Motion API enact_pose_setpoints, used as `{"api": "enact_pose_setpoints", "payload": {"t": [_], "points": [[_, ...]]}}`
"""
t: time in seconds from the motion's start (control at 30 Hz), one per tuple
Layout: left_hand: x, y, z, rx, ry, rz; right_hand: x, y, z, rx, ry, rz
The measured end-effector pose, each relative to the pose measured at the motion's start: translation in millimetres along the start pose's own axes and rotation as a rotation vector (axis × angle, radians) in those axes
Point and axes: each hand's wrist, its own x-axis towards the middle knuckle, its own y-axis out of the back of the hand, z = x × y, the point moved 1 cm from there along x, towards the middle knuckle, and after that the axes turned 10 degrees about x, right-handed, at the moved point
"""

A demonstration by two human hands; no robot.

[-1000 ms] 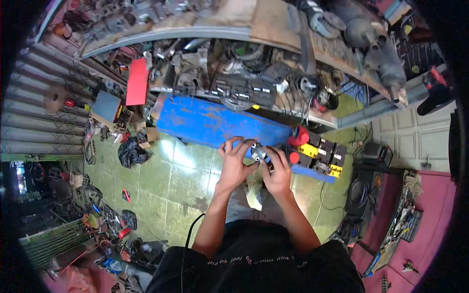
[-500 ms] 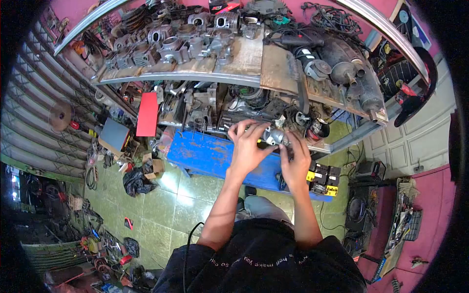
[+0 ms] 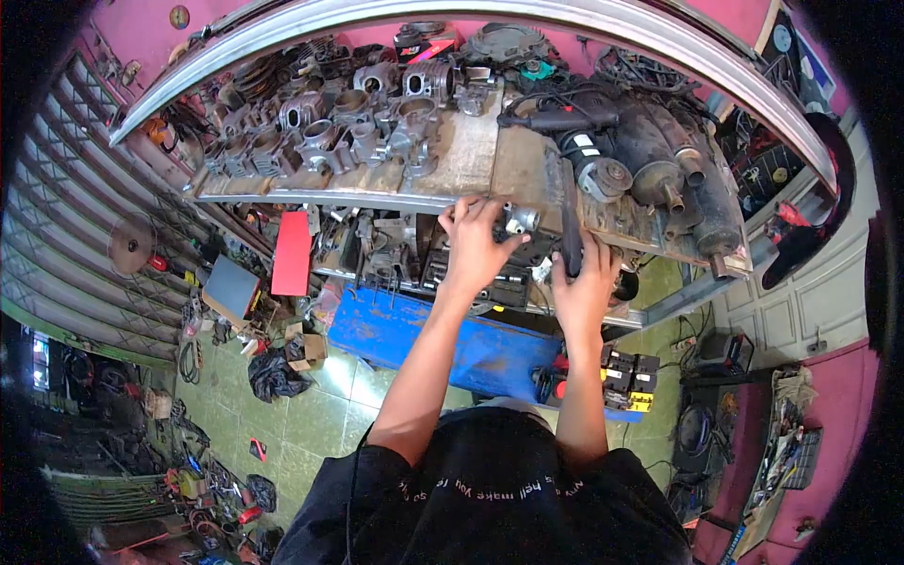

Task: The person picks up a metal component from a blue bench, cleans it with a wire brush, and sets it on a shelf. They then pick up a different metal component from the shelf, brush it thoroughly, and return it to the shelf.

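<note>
Up at the shelf (image 3: 471, 165) edge, we have our left hand (image 3: 474, 247) curled round a small metal part (image 3: 519, 219), fingers closed on it, the part sitting just at the front of the wooden board. Our right hand (image 3: 586, 280) is close beside it, wrapped around a black upright strap (image 3: 569, 226) on the shelf front. Engine cylinders (image 3: 358, 122) crowd the board to the left, exhaust pipes (image 3: 678, 188) lie to the right, and a blue bench (image 3: 443, 344) sits below our arms.

Probably a motorcycle repair workshop: shelves (image 3: 452, 193) crowded with engine cylinders (image 3: 330, 118) and exhausts (image 3: 678, 179).
</note>
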Motion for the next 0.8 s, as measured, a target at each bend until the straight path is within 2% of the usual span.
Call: {"api": "enact_pose_setpoints", "payload": {"t": [0.07,0.13,0.2,0.47,0.67,0.73,0.8], "points": [[13.1,-7.9,-1.5,-0.002,0.063,-0.063,7.1,-6.9,4.8,-0.055,-0.031,-0.056],[23.3,-15.8,-1.5,0.017,0.054,-0.03,9.7,-14.0,11.2,-0.038,0.0,-0.056],[30.0,-22.8,-4.1,-0.021,0.095,-0.104,10.6,-20.8,15.9,-0.04,-0.064,-0.076],[43.5,-42.2,-22.4,-0.141,0.054,-0.127,11.9,-27.6,16.9,-0.086,-0.164,0.014],[49.3,-45.4,-38.5,-0.244,-0.012,-0.185,5.8,-19.5,26.9,0.048,-0.179,0.034],[48.7,-46.8,-44.0,-0.313,0.021,-0.2,3.3,-6.6,14.3,0.104,-0.2,0.046],[46.1,-51.5,-51.1,-0.308,0.011,-0.219,-2.8,2.8,-0.4,0.091,-0.136,0.099]]}}
